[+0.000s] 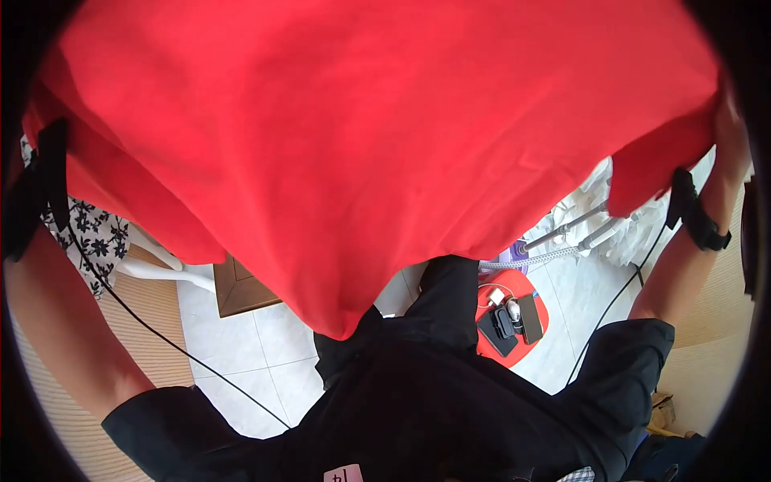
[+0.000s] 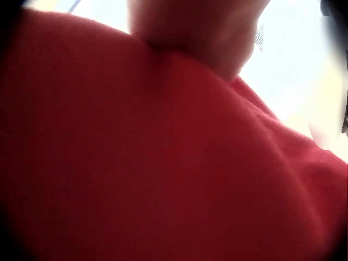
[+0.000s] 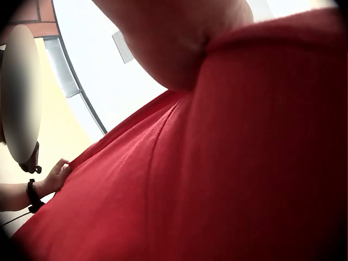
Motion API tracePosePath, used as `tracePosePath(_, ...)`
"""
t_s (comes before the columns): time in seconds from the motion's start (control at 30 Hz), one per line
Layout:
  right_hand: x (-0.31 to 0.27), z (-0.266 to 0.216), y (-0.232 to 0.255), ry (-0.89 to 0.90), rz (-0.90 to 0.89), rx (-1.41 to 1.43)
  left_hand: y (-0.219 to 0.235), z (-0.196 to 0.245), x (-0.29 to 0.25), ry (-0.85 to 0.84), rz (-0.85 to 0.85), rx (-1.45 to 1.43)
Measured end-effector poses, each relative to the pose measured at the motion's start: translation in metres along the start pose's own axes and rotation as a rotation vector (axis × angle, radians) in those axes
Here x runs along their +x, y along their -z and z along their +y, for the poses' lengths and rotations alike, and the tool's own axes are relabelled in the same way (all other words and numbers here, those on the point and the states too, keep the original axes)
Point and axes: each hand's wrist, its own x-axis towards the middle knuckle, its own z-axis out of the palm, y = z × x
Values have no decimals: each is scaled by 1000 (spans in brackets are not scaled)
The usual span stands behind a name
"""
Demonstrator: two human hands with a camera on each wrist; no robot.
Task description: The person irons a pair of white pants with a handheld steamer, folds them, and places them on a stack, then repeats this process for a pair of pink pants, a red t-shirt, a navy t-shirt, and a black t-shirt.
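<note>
A large red cloth (image 1: pixel 385 145) is spread wide between my two raised hands and fills the upper head view. It sags in folds to a point near my lap, and a seam line runs down it in the right wrist view. My left hand (image 2: pixel 198 32) grips its upper edge; in the right wrist view that same hand pinches the cloth's far corner. On the other side my right hand (image 3: pixel 176 41) holds the top edge, its fingertips hidden by the fabric. Both arms reach out to the sides, with dark straps at the wrists.
Below on the tiled floor (image 1: pixel 289 386) stands a red stool (image 1: pixel 490 353) carrying small devices. White ruffled fabric (image 1: pixel 618 237) and metal poles (image 1: pixel 566 229) are at right. A brown wooden box (image 1: pixel 241 289) and flower-patterned fabric (image 1: pixel 96 233) lie to the left. Black cables (image 1: pixel 173 345) trail from both wrists.
</note>
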Motion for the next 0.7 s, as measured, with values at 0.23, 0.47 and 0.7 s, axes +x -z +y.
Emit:
tracePosePath(0.23,-13,-7,13,-103,-96,156,-22,-6,-4,15,-80,-12)
tracePosePath(0.47,-70,-77,21,-448,-389,475,-47,41,-71,440,-493,-248)
tracePosePath(0.7,-118,-118,-1,-440,-528,540,-72,92,-129,415,-549,-544)
